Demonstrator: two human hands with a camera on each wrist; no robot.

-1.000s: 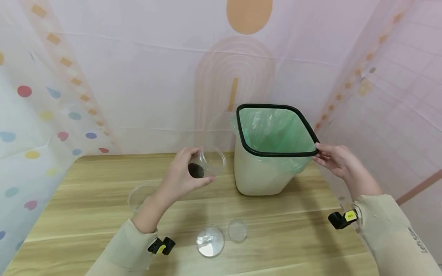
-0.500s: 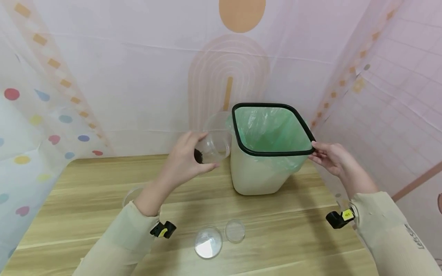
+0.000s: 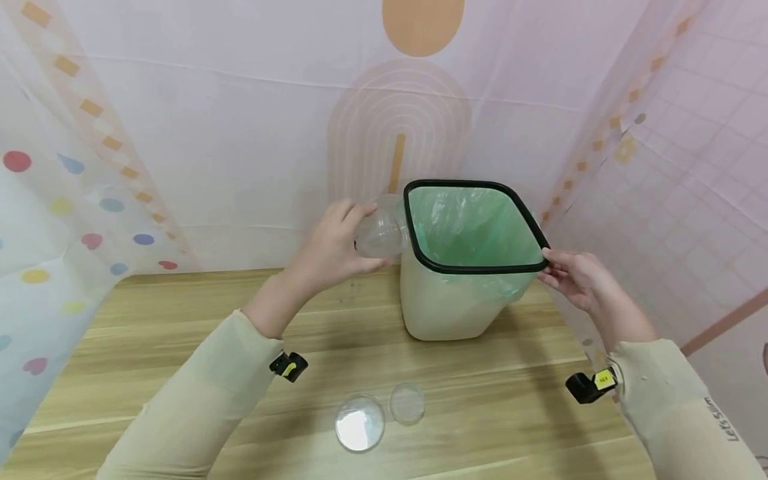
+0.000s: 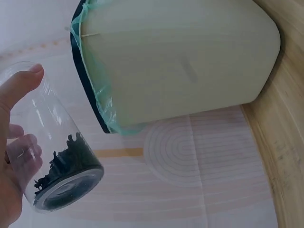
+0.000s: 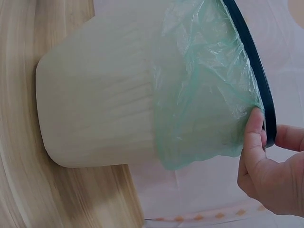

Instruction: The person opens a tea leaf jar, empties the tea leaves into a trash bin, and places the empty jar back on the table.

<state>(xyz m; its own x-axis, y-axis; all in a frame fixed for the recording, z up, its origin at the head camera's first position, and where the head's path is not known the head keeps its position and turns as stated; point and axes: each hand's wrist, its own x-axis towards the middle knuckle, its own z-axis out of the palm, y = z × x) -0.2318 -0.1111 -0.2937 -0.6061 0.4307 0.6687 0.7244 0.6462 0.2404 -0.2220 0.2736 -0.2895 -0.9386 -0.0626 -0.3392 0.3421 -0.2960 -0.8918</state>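
Note:
My left hand (image 3: 330, 250) grips a clear plastic cup (image 3: 379, 230) just left of the bin's rim. The cup is tilted, and dark shredded leaf-like bits (image 4: 66, 164) lie against its wall and bottom in the left wrist view. A cream trash bin (image 3: 450, 307) stands upright on the table, lined with a green plastic bag (image 3: 480, 230) under a black rim (image 3: 480, 269). At the rim's right front corner my right hand (image 3: 576, 277) pinches it between thumb and fingers. The bag's edge hangs down outside the bin in the right wrist view.
Two clear round discs, a larger one (image 3: 360, 423) and a smaller one (image 3: 407, 403), lie side by side on the wooden table (image 3: 498, 413) in front of the bin. A printed cloth backdrop (image 3: 252, 133) rises directly behind the table.
My left hand has carried the cup up and to the right, up to the bin's left rim. A clear round thing at left is now hidden by my arm. The right hand keeps its hold.

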